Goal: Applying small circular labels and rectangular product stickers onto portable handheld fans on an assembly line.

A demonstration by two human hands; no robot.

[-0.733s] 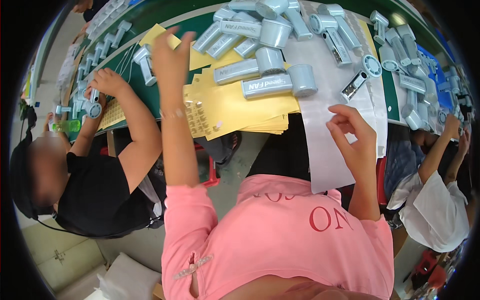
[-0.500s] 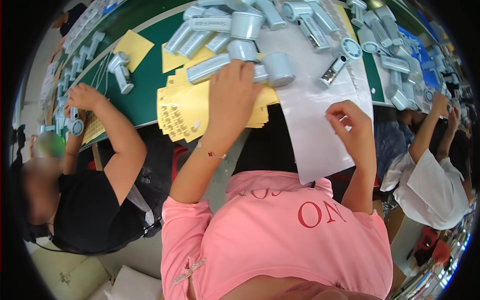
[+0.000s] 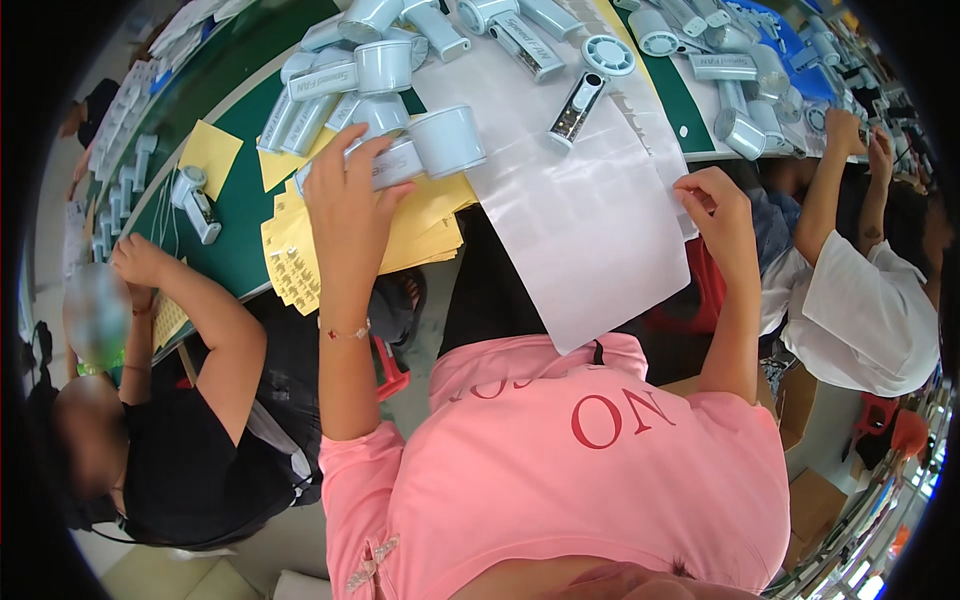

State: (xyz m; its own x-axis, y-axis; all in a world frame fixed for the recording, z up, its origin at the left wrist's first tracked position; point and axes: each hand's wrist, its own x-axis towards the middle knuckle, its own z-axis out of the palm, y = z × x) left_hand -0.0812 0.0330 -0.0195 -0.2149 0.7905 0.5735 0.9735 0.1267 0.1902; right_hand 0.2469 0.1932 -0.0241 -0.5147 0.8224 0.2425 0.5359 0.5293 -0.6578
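Our left hand (image 3: 350, 195) is over the handle of a pale blue fan (image 3: 447, 142) near the desk's (image 3: 228, 240) near edge, fingers spread; we cannot tell whether they grip it. The fan's round head shows just right of that hand, above yellow sheets (image 3: 430, 232). Our right hand (image 3: 722, 205) is on our side of the near edge, beside a white sheet (image 3: 590, 240), thumb and fingertips drawn together; we cannot tell whether they pinch anything.

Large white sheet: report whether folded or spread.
The white sheet is spread: its broad face lies open on the table, near corner hanging past the edge.
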